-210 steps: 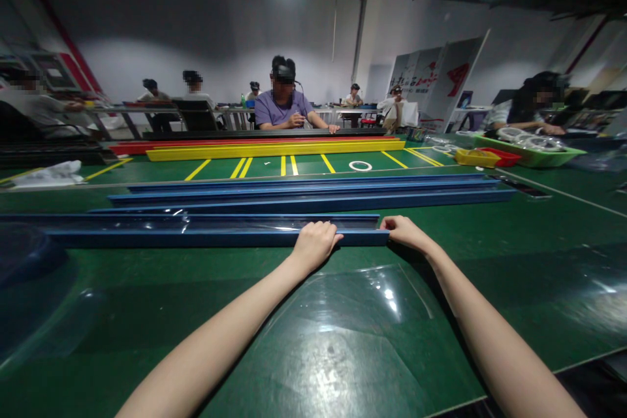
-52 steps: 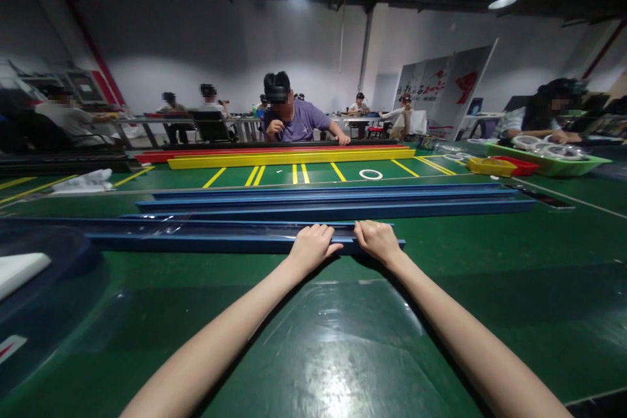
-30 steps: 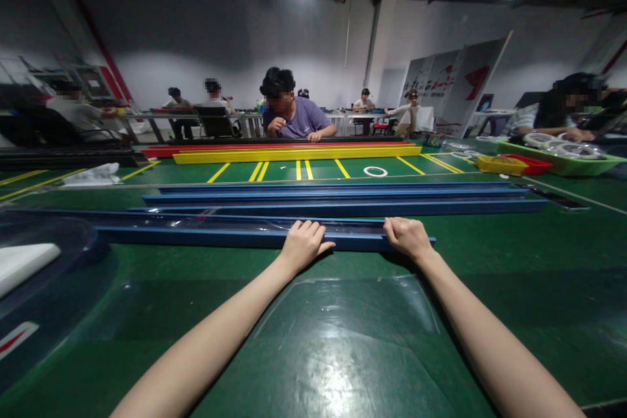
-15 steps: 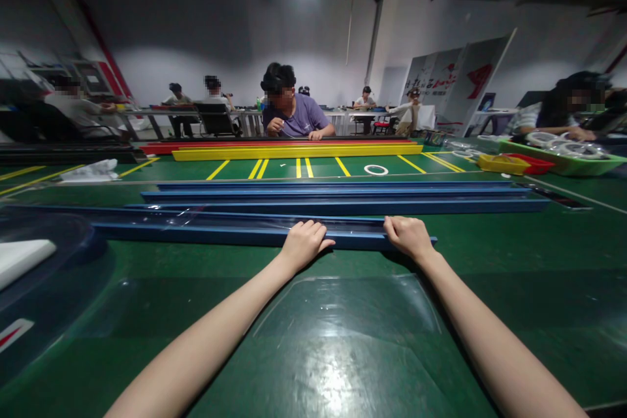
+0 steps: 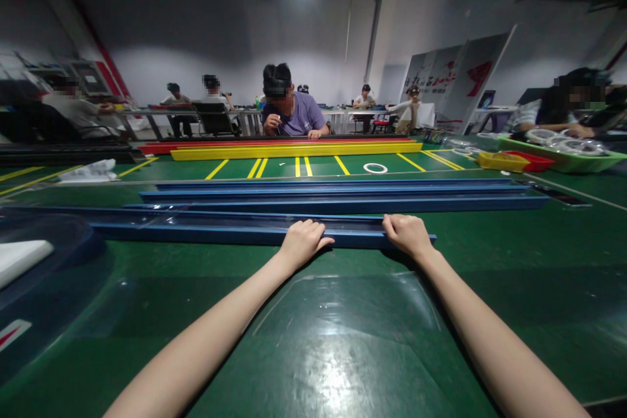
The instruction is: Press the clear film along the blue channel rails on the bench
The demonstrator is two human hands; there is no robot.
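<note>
In front of me on the green table lies a long blue channel profile (image 5: 245, 233), running left to right. My left hand (image 5: 304, 239) is closed over it, fingers bent into the groove and thumb along the near edge. Near the channel's right end my right hand (image 5: 407, 234) is curled over it, knuckles up; its fingertips are hidden. Clear shiny film (image 5: 159, 215) glints in the groove to the left. Several more blue channels (image 5: 343, 204) lie just behind.
At the left is a dark translucent roll (image 5: 59, 300) with a white piece on it. Farther back are yellow (image 5: 294, 151) and red profiles, a white ring (image 5: 375, 168), a phone (image 5: 558, 194), small trays and a green basket (image 5: 582, 162). A co-worker (image 5: 298, 111) sits opposite.
The glinting clear film in the groove has shifted to the left. Both my hands stay at nearly the same place on the blue channel.
</note>
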